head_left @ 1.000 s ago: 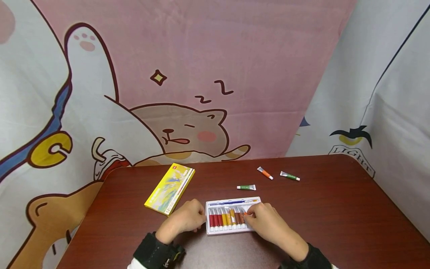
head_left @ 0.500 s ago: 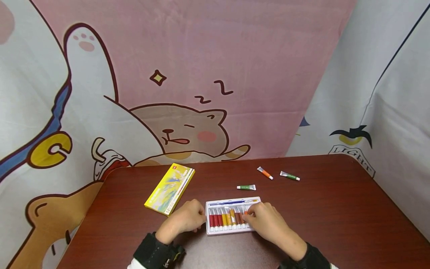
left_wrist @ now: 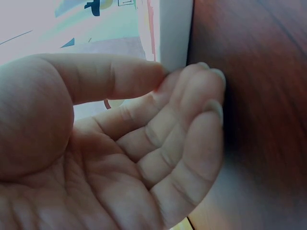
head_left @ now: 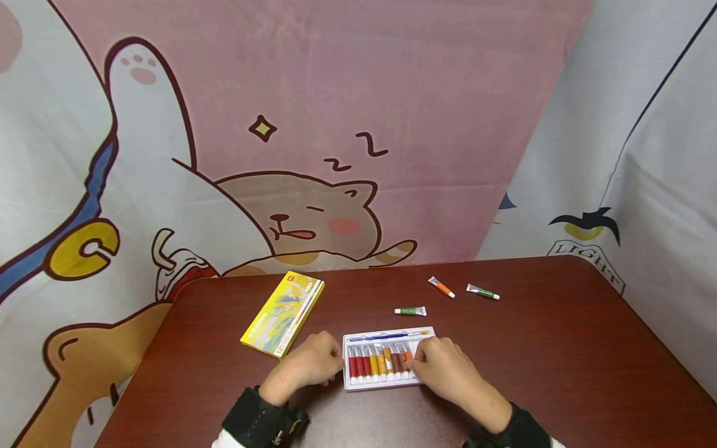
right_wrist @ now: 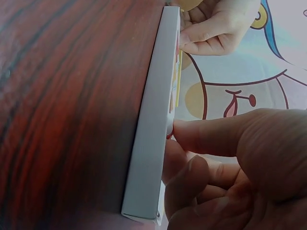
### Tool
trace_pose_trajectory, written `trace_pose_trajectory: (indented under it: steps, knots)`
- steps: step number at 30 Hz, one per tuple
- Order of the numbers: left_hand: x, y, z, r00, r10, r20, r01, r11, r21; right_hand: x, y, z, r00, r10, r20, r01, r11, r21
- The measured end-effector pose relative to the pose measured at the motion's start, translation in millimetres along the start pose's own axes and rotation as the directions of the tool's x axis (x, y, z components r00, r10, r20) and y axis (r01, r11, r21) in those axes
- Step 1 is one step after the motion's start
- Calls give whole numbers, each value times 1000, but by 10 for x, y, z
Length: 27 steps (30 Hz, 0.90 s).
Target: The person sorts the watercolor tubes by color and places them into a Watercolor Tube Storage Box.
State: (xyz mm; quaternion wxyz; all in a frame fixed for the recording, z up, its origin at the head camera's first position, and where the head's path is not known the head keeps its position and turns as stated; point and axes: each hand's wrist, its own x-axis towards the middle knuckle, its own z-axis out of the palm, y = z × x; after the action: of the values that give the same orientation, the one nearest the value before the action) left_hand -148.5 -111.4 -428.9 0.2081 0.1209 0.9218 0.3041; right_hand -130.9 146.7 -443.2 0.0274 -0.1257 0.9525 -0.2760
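Note:
A white plastic tray (head_left: 386,386) lies on the table, bearing a row of red, yellow and brown paint tubes (head_left: 374,366) and a blue-handled paintbrush (head_left: 386,337). At its left end, my left hand (head_left: 318,359) holds the edge between thumb and bent fingers; in the left wrist view the fingertips meet at the tray's white wall (left_wrist: 173,33). Over the right end, my right hand (head_left: 445,368) pinches an orange paint tube (head_left: 409,356) beside the brown ones. That hand covers the tray's right corner and most of this tube.
Behind the tray lie a green tube (head_left: 411,311), another orange tube (head_left: 442,287) and a second green tube (head_left: 483,292). A yellow paint box (head_left: 284,314) rests at the left beyond my left hand. A printed cloth (head_left: 426,124) hangs behind the table (head_left: 560,348).
The orange tube in my right fingers has settled slightly lower into the row beside the brown tubes. My left hand and the tray stay in place.

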Motion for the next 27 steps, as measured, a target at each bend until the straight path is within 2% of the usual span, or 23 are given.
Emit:
trace_pose_trajectory:
  steps: [7, 27]
  knots:
    - [2, -2, -7, 1000, 16, 0, -16, 1000, 4, 20, 21, 14, 1000, 11, 20, -11, 1000, 2]
    - [14, -5, 1, 1000, 3, 8, -3, 1000, 15, 32, 24, 22, 997, 31, 67, -30, 1000, -10]
